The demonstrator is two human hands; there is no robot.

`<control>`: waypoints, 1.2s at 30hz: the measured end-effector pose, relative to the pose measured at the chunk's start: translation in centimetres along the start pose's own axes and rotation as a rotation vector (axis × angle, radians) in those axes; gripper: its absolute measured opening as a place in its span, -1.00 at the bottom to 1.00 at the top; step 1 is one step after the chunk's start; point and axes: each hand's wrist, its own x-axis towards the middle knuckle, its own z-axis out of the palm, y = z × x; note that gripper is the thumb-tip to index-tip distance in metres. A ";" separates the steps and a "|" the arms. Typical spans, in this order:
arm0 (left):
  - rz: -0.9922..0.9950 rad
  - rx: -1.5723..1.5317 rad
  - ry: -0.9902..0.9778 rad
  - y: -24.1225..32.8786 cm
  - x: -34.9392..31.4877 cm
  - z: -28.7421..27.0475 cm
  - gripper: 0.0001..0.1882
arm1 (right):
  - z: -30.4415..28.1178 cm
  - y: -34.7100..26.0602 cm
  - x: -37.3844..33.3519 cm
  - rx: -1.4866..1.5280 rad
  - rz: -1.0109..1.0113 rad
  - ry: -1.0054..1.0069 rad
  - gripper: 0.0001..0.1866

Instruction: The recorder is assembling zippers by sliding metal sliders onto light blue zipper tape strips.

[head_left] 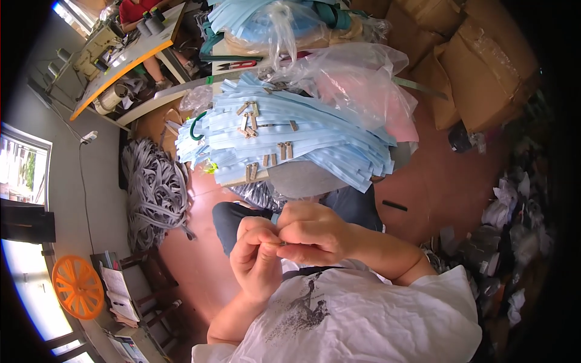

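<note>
My left hand (257, 263) and my right hand (311, 233) meet in front of my chest, fingertips pinched together. Something tiny is between them, mostly covered by the fingers, and I cannot make out what it is. Beyond the hands, a thick fan of light blue zippers (321, 136) lies spread over a low support. Several metal zipper pulls (284, 151) rest on top of the strips, some singly and some in small clusters. Neither hand touches the zippers.
A heap of grey strips (154, 193) lies on the floor at left. Clear plastic bags (351, 72) and more blue strips sit behind the zippers. Cardboard boxes (484, 72) stand far right, scraps (502, 242) below them. Another person (136, 12) sits by a sewing table (127, 66).
</note>
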 end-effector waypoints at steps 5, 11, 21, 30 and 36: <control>-0.204 -0.433 0.046 0.6 -0.2 0.9 -0.93 | -0.1 -0.1 0.5 -0.038 -0.062 0.000 -0.82; -0.167 -0.378 -0.012 0.6 0.3 0.4 -0.92 | 0.0 0.0 -0.2 -0.074 -0.017 0.013 -0.76; -0.012 0.037 -0.056 1.6 0.9 -1.3 -0.91 | -2.1 -0.3 0.9 -0.259 0.008 -0.183 -0.72; 0.107 0.177 -0.180 2.5 2.3 -1.9 -0.92 | -2.1 -1.2 1.7 -0.249 0.014 -0.195 -0.68; 0.097 0.247 -0.166 2.9 2.0 -1.8 -0.93 | -1.9 -1.6 1.5 -0.397 -0.055 -0.270 -0.73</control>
